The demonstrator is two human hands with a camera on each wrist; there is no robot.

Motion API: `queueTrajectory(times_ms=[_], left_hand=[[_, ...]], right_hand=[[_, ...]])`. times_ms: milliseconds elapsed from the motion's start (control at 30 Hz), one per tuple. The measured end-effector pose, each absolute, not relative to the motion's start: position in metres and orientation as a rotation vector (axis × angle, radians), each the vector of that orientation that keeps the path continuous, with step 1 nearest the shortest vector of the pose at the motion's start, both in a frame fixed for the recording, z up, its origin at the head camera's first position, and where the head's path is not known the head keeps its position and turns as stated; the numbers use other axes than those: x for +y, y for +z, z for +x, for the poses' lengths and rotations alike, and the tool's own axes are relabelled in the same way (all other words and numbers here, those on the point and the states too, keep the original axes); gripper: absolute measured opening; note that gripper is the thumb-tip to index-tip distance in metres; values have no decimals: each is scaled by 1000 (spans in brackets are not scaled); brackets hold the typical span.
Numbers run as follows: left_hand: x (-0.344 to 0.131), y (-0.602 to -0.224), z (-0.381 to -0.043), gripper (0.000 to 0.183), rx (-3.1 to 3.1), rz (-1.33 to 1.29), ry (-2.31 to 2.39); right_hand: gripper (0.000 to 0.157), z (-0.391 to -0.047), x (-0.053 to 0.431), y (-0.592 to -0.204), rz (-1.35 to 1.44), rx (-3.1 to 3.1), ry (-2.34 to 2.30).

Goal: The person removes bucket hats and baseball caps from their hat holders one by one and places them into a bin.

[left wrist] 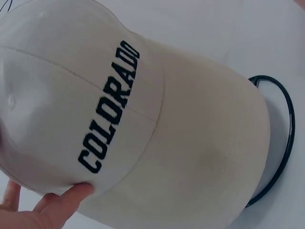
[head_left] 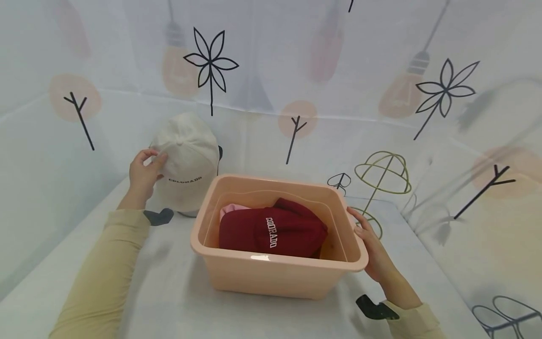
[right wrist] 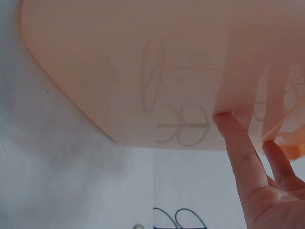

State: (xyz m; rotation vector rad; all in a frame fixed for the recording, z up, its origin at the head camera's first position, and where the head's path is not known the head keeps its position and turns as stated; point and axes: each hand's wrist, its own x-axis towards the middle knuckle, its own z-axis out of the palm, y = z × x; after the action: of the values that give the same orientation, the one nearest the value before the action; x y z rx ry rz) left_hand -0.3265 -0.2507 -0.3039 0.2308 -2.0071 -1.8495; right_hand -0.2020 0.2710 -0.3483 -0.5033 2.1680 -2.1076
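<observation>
A cream baseball cap [head_left: 186, 155] with dark COLORADO lettering sits upright at the back left, over something with a dark wire loop [left wrist: 290, 124]. My left hand [head_left: 146, 172] pinches the cap's left edge, thumb on its front; in the left wrist view the fingers go partly behind the cap [left wrist: 200, 119]. Right of it stands a peach plastic bin [head_left: 271, 275]. Inside lies a dark red cap [head_left: 292, 228] with white lettering, partly over a pink item [head_left: 232, 208]. My right hand [head_left: 377, 249] touches the bin's right side below the rim with extended fingers.
A white cloth-covered table [head_left: 169, 292] carries the bin and the cream cap. Behind it hangs a pale curtain [head_left: 262, 136] printed with flowers and bulbs, which also runs along both sides.
</observation>
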Motion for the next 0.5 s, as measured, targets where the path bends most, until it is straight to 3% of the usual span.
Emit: queueTrajectory(times_ms=[500], left_hand=[[-243,-277,-311,13,-1785,207,-2017]], right_hand=[[48,-203,271,-348,-540,2134,-2122]])
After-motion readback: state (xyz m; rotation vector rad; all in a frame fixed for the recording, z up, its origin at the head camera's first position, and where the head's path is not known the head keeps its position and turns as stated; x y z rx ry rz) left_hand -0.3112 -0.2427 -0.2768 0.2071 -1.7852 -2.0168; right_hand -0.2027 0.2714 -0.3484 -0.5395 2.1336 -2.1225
